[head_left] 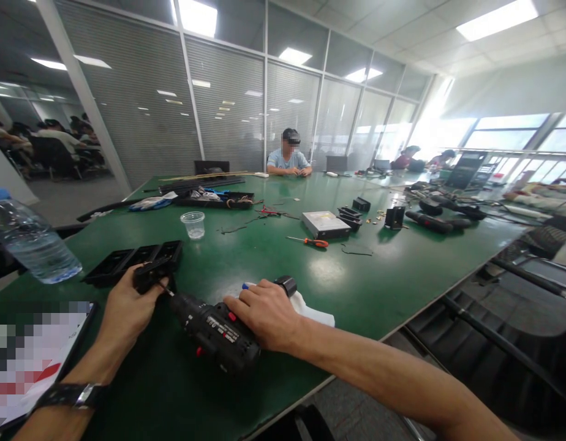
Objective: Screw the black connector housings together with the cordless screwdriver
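My right hand (269, 312) is wrapped round the grip of a black cordless drill (218, 335), which lies on its side and points left. Its bit (167, 290) reaches a small black plastic part (150, 275). That part is pinched in the fingers of my left hand (133, 300); whether the bit sits in a screw is too small to tell. Just behind my left hand stands a black divided tray (122, 264). A white object (313, 311), partly hidden, lies beyond my right wrist.
A water bottle (32, 239) stands at the left, near a clear plastic cup (193, 225). Farther off are an orange screwdriver (313, 242), a disc drive (326, 224) and black plastic parts (394, 217). A person (290, 156) sits across the green table (264, 260).
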Motion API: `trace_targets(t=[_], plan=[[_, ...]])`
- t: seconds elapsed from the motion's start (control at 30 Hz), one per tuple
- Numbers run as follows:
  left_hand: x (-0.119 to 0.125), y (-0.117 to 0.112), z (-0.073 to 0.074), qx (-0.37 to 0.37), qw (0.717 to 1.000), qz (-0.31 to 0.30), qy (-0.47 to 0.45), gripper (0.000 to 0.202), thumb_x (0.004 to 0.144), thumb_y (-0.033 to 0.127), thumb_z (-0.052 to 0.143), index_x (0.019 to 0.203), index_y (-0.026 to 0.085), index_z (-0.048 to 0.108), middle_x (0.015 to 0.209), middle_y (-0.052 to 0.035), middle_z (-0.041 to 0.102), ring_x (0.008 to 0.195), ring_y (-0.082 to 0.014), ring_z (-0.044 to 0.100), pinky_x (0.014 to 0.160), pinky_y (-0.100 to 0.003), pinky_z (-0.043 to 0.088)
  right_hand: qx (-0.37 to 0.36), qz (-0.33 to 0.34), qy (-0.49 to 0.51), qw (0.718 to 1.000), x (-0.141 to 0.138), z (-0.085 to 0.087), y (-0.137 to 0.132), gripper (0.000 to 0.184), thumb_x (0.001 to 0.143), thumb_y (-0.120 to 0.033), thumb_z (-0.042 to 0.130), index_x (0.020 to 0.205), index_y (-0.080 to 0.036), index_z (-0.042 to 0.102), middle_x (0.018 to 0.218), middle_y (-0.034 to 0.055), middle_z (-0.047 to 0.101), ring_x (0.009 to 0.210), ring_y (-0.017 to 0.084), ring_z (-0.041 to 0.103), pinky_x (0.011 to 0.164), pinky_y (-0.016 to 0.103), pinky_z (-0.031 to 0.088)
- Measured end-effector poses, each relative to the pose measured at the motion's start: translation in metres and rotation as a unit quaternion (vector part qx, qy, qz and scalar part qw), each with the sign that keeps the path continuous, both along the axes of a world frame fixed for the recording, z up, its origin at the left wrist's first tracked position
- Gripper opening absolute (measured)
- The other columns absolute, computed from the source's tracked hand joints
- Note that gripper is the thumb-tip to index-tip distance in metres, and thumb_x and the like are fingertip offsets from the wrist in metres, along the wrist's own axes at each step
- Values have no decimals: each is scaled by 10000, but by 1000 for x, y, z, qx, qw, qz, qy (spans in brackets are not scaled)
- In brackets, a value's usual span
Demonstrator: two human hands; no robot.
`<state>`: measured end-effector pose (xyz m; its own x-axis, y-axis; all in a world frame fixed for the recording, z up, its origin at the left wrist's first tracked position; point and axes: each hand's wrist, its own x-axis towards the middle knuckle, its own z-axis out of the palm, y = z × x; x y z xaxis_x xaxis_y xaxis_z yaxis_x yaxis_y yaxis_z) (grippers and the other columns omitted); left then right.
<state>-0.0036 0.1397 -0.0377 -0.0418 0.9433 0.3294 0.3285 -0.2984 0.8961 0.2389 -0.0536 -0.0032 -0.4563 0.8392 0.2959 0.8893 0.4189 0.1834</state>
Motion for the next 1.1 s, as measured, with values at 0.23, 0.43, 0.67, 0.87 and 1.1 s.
trace_targets(t=[0.23,0.43,0.67,0.87,1.1], plan=[[-4,6,-6,6,1000,2,8,526,664,380,837,1171,352,698,1048,45,766,1080,-287,713,1098,-534,502,10,-8,-7,1000,-3,1,-2,359,1087,-283,329,1380,-164,499,1011,73,686,917,223,598,761,409,366],[-2,7,-8,7,1000,-4,-23,537,643,334,837,1165,312,712,1052,15,778,1035,-281,714,1084,-522,508,-12,-5,4,1000,1,2,-1,369,998,-330,530,1339,-191,518,1019,67,690,888,220,601,731,397,371],[1,0,-5,17,998,-26,-57,541,655,314,834,1176,251,702,1089,-17,762,1049,-260,696,1087,-485,503,-26,-16,-3,1000,3,-1,0,416,996,-278,523,1406,-210,502,989,75,699,865,217,603,721,382,358],[6,-15,5,48,993,-76,-71,522,671,315,804,1155,179,667,1109,-62,731,1060,-246,682,1054,-417,516,-16,-15,27,999,0,2,-6,407,964,-237,566,1368,-191,568,1035,95,726,888,219,629,753,381,353],[8,-17,3,55,990,-91,-91,382,703,201,751,1075,172,671,1009,-48,719,963,-213,670,939,-361,542,4,6,58,998,2,-4,-7,394,952,-191,549,1338,-148,614,1092,135,746,925,247,647,810,393,366]])
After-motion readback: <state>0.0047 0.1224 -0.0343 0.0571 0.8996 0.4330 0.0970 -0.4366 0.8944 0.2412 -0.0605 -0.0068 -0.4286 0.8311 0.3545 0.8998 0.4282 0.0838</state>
